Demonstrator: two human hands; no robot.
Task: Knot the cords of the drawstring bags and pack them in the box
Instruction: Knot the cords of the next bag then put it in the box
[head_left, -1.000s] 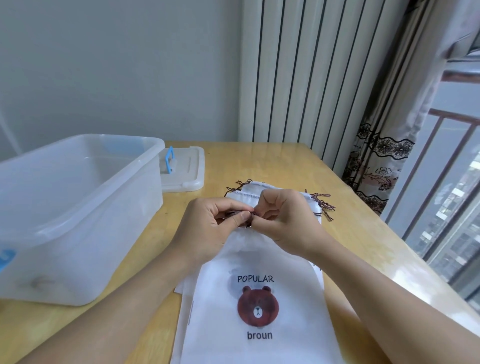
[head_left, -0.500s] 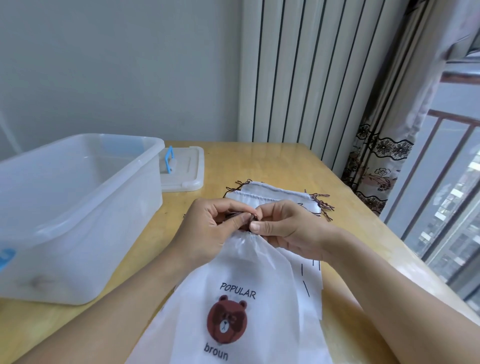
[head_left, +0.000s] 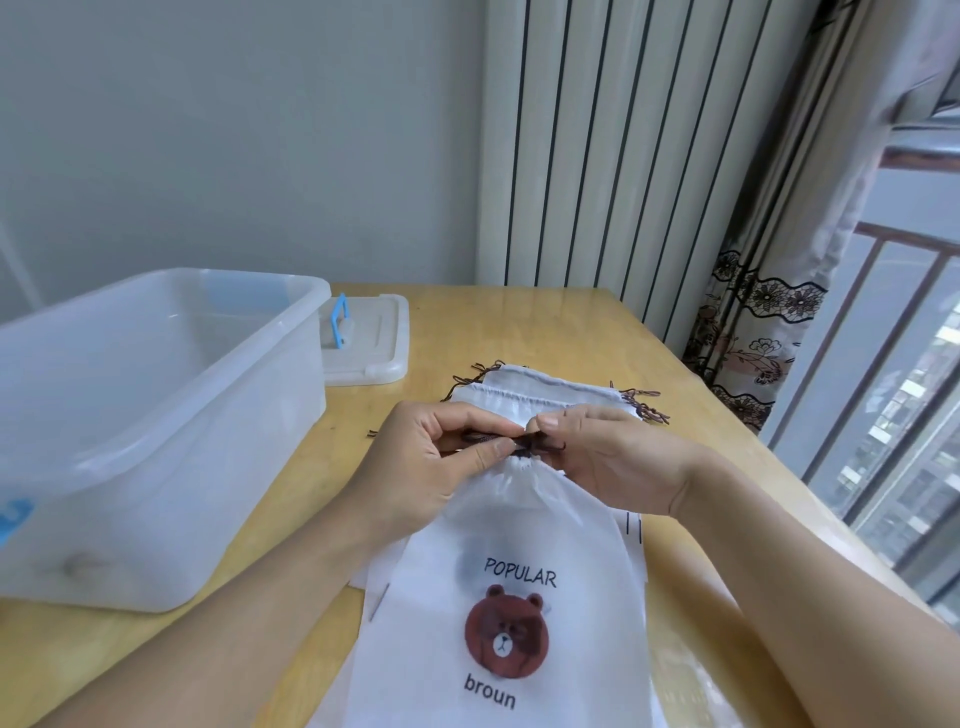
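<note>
Left hand (head_left: 415, 467) and right hand (head_left: 613, 457) pinched brown cord (head_left: 524, 446) between fingertips; bag (head_left: 514, 545) below looked limp, light; grip best at cord.

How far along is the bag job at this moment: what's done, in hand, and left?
Done: nothing packed that I can see; the clear box looks empty, its lid off beside it. In hand: the left hand and right hand pinch the brown cord at the gathered neck of the bear bag. Left: finishing the knot, the bags stacked underneath, then packing.

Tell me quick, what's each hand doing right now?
Left hand: pinching the cord at the bag mouth.
Right hand: pinching the same cord.
</note>
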